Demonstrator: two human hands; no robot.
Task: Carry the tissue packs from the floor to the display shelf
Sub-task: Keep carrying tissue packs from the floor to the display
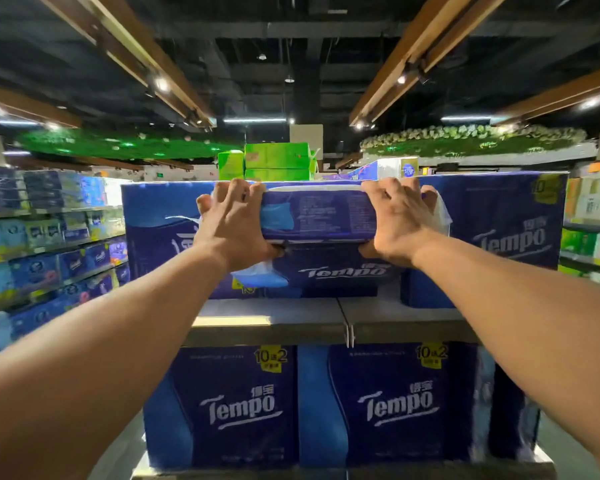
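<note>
The left hand (234, 225) and right hand (397, 221) gripped the ends of a blue tissue pack (317, 214), fingers curled over its top. It was held up above the display shelf (274, 311), against other Tempo packs (499, 233).

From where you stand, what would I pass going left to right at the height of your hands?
Side-aisle shelves → left hand → held tissue pack → right hand → stacked Tempo pack → right-side shelves.
</note>
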